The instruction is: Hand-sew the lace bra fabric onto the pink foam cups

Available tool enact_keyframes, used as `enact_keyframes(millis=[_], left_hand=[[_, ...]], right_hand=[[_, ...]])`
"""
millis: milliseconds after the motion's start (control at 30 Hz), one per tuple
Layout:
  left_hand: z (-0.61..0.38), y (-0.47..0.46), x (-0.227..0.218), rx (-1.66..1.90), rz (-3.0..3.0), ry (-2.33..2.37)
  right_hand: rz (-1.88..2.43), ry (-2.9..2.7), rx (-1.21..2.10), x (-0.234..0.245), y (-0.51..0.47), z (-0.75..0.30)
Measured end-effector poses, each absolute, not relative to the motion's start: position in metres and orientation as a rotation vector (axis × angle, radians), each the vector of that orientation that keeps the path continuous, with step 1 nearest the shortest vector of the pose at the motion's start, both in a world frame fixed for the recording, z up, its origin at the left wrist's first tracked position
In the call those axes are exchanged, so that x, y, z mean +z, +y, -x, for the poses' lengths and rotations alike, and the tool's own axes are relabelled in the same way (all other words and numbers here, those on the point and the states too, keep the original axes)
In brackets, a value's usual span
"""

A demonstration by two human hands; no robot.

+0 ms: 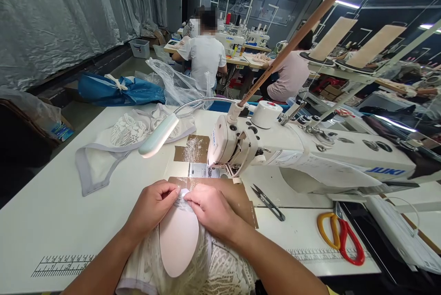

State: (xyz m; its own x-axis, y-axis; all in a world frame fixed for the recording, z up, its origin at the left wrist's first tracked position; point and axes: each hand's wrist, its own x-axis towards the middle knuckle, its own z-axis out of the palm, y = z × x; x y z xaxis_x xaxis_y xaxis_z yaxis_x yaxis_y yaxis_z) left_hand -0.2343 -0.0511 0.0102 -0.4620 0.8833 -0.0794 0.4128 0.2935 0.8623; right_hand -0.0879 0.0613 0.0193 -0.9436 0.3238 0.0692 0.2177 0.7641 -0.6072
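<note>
Both my hands pinch the top edge of a pale pink pad (179, 240) that lies on white lace fabric (223, 269) at the near table edge. My left hand (153, 205) grips the pad's upper left with closed fingers. My right hand (210, 207) pinches the lace and pad at the upper right. They sit just in front of the needle area (220, 168) of a white JUKI sewing machine (310, 152). A brown cardboard piece (241, 198) lies under my right hand.
A lamp on a gooseneck (158, 136) hangs over the table (51, 203). A white lace garment (113, 145) lies at the left. Thread snips (268, 202) and red-yellow scissors (341, 237) lie to the right. Two people sit at machines behind, backs turned.
</note>
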Motion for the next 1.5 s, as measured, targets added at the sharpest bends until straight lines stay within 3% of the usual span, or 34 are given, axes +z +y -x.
enact_keyframes(millis=[567,733,1033,1500], left_hand=[[0.234,-0.054,0.012,1.096,-1.251,2.031],[0.238,-0.071,0.015,1.048,-1.566,2.355],[0.215,-0.065,-0.002,0.532,-2.202,2.268],[0.223,-0.091,0.007,0.729,-1.972,2.008]], right_hand=[[0.606,-2.929,0.621,0.01,0.059,0.098],[0.613,-2.94,0.625,0.012,0.058,0.098],[0.635,-3.007,0.537,0.015,0.057,0.1],[0.673,-3.101,0.413,0.015,0.051,0.103]])
